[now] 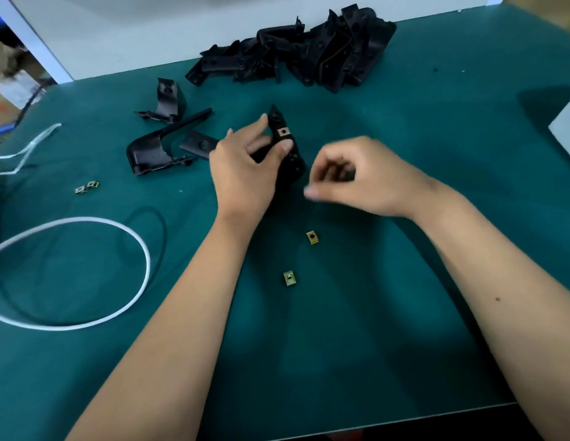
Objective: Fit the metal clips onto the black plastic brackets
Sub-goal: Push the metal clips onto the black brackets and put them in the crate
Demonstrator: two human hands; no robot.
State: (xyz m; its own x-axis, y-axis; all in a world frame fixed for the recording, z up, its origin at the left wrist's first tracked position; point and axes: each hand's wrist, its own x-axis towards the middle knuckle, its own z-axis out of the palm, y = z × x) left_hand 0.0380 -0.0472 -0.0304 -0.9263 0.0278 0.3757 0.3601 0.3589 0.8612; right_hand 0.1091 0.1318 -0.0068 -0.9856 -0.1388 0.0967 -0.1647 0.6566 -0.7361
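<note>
Left hand holds a clipped bracket above the green desk

The left hand (242, 173) grips a black plastic bracket (285, 148) near the desk (404, 281) centre, its fingers curled round it; a metal clip (282, 132) sits on the bracket. The right hand (357, 176), just beside it, is blurred with fingers curled, and whether they pinch anything cannot be told. Two loose clips (313, 237) (290, 278) lie toward the near edge, a bracket pile (296, 55) at the far edge.

near mat (357, 329): open | two clips (313, 237) below hands | bracket pile (296, 55) blocks far edge | cable (86, 272) left
</note>
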